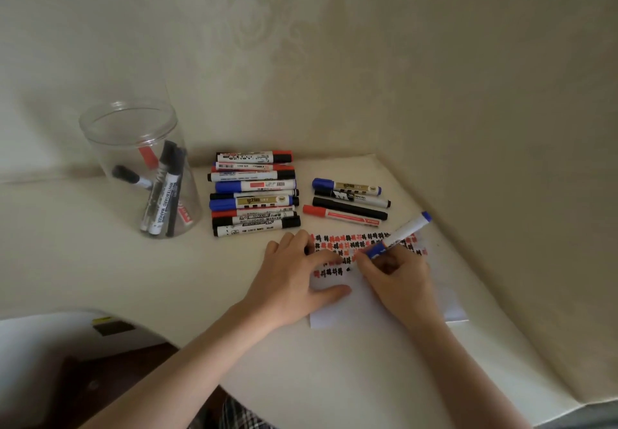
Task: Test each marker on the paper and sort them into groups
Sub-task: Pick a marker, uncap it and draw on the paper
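Observation:
A white paper [384, 308] lies on the cream table, its upper part covered with rows of red and black test marks. My right hand [396, 273] grips a blue marker [406, 229] with its tip down on the paper among the marks. My left hand [296, 269] presses flat on the paper's left edge, fingers spread. A stacked pile of several markers [254, 194] in black, red and blue lies behind my left hand. A smaller group of several markers [349, 201] lies to its right.
A clear plastic jar [140, 171] holding several markers stands at the back left by the wall. Walls close in behind and on the right. The table's front left edge drops off near a white object [67, 331].

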Action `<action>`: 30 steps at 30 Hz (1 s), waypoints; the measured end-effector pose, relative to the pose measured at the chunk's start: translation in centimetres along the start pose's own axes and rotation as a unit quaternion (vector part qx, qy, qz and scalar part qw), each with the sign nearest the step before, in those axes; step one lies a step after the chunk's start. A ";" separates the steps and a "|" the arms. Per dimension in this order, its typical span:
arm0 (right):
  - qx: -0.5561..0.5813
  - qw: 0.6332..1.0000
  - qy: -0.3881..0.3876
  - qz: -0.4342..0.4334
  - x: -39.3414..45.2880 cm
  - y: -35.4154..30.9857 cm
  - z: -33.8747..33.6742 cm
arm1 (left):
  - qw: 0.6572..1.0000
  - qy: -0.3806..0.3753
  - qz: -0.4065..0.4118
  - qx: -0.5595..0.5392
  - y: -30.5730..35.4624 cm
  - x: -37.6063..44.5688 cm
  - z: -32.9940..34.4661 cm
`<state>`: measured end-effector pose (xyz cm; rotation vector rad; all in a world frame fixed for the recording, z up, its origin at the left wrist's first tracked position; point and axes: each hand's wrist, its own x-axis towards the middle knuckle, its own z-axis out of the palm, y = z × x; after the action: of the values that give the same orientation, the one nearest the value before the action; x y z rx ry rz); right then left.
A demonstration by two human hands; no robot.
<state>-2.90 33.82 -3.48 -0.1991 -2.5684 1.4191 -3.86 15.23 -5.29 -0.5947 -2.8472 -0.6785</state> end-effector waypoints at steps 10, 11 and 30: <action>0.010 1.000 -0.004 -0.008 0.1 0.5 0.3 | 1.000 -0.006 -0.009 0.003 0.1 0.0 -0.1; 0.009 1.000 -0.005 -0.011 0.1 0.5 0.3 | 1.000 -0.008 -0.009 0.004 0.1 -0.1 -0.1; 0.001 1.000 0.010 -0.005 0.0 0.4 0.4 | 1.000 -0.009 -0.014 0.010 0.2 -0.1 0.0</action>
<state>-2.96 33.69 -4.00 -0.1981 -2.5483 1.4106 -3.67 15.33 -5.19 -0.5612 -2.8814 -0.6506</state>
